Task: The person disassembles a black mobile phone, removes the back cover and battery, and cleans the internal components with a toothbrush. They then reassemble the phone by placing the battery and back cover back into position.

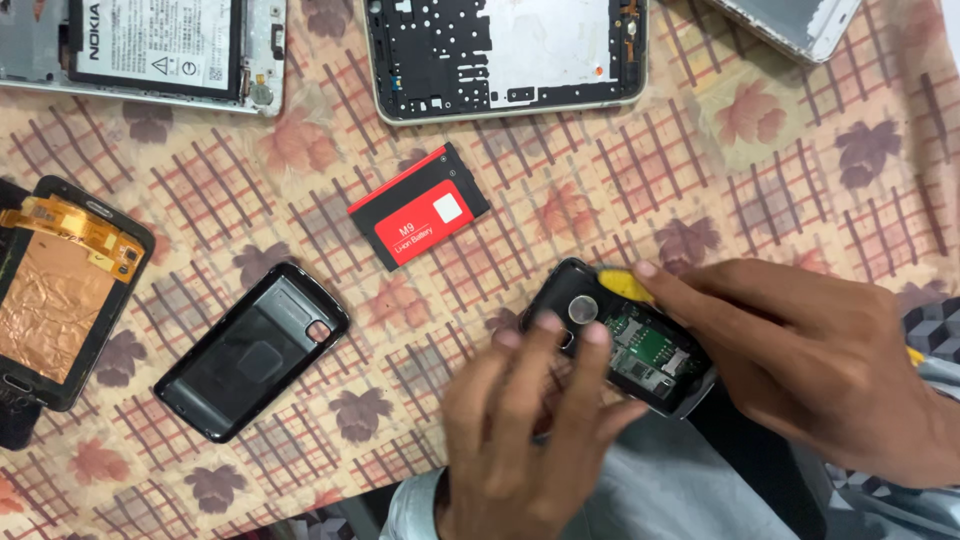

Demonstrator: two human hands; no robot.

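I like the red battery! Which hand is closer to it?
Left. The left hand is below and right of the flat red-and-black rectangular battery, its fingers reaching nearest. The right hand sits farther right, holding a yellow tool.

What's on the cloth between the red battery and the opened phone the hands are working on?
Nothing: in the head view, only bare patterned cloth lies between the red battery and the opened phone.

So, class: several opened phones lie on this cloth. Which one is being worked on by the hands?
The small dark phone at lower right, green circuit board exposed: the left hand steadies it while the right hand presses a yellow tool against it. The others lie untouched.
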